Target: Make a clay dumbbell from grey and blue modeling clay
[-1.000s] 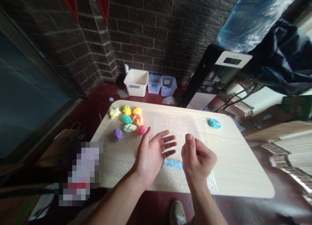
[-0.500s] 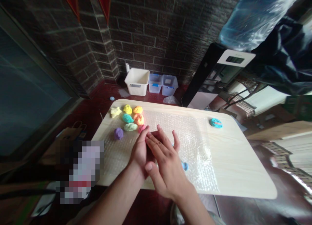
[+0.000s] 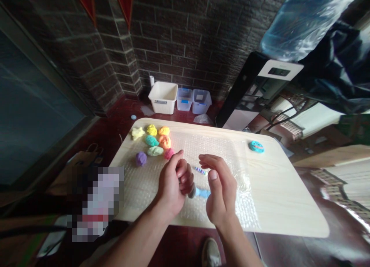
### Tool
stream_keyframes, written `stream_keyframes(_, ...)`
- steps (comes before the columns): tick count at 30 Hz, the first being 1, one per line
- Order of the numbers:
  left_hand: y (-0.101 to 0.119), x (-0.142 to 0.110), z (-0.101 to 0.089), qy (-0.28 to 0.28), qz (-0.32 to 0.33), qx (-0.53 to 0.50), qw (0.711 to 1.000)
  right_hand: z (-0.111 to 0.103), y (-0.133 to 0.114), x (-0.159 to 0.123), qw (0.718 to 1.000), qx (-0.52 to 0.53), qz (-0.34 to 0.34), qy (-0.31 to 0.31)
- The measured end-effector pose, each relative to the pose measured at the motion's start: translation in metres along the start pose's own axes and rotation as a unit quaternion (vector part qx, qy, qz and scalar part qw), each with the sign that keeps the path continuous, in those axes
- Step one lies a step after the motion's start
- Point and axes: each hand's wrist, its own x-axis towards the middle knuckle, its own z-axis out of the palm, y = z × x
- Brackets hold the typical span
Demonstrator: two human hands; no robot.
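Observation:
My left hand hovers over the bubble wrap sheet with its fingers curled into the palm; what it holds is hidden. My right hand faces it a little to the right, fingers bent in a loose cup with nothing in them. Between and below the hands a light blue clay roll lies on the wrap, its greyish end close to my left fingertips. A small striped clay stick lies just beyond the hands.
Several coloured clay lumps sit at the far left of the wooden table, a purple ball among them. A teal clay disc lies far right. Plastic bins stand on the floor by the brick wall.
My palms were apart, then pressed together with the right over the left. They have now parted again; the left fingers have curled shut and the right hand has swung back to the right.

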Motion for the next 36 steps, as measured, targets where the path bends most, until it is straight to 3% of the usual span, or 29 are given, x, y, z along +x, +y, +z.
stream_keyframes(2,-0.001,-0.002,0.0,-0.008,0.022,0.02,1.0,0.004,0.003,-0.002,1.0,0.011,0.016,0.009)
stream_keyframes(6,-0.014,-0.011,-0.003,-0.061,0.188,0.103,0.975,0.023,0.015,-0.006,0.978,0.126,0.153,0.067)
stream_keyframes(8,-0.025,-0.018,-0.005,-0.113,0.209,0.209,0.949,0.03,0.022,-0.005,0.936,0.229,0.249,0.094)
stream_keyframes(10,-0.035,-0.026,-0.007,-0.18,0.178,0.296,0.921,0.031,0.027,0.0,0.885,0.313,0.321,0.127)
stream_keyframes(12,-0.042,-0.031,-0.009,-0.207,0.169,0.315,0.911,0.023,0.03,0.007,0.843,0.346,0.376,0.171)
stream_keyframes(14,-0.044,-0.032,-0.01,-0.214,0.181,0.31,0.909,0.013,0.032,0.013,0.823,0.338,0.411,0.201)
stream_keyframes(17,-0.036,-0.026,-0.012,-0.171,0.297,0.298,0.891,-0.001,0.032,0.02,0.816,0.329,0.419,0.223)
stream_keyframes(18,-0.032,-0.022,-0.013,-0.12,0.34,0.284,0.889,-0.004,0.031,0.022,0.81,0.343,0.42,0.224)
stream_keyframes(19,-0.028,-0.018,-0.013,-0.075,0.343,0.273,0.896,-0.006,0.03,0.023,0.801,0.362,0.423,0.219)
stream_keyframes(22,-0.02,-0.008,-0.014,0.015,0.258,0.254,0.932,-0.006,0.025,0.024,0.781,0.419,0.424,0.186)
stream_keyframes(28,-0.026,0.003,-0.012,0.009,0.229,0.198,0.953,0.002,0.025,0.023,0.821,0.411,0.369,0.145)
stream_keyframes(30,-0.031,0.005,-0.01,0.006,0.19,0.165,0.968,0.002,0.026,0.018,0.857,0.366,0.334,0.142)
stream_keyframes(32,-0.035,0.005,-0.007,-0.001,0.135,0.115,0.984,0.004,0.023,0.012,0.914,0.277,0.27,0.121)
stream_keyframes(34,-0.036,0.006,-0.004,-0.008,0.078,0.044,0.996,0.007,0.017,0.005,0.971,0.149,0.18,0.047)
stream_keyframes(36,-0.035,0.007,-0.003,-0.002,0.023,-0.034,0.999,0.014,0.007,-0.003,0.994,0.026,0.071,-0.076)
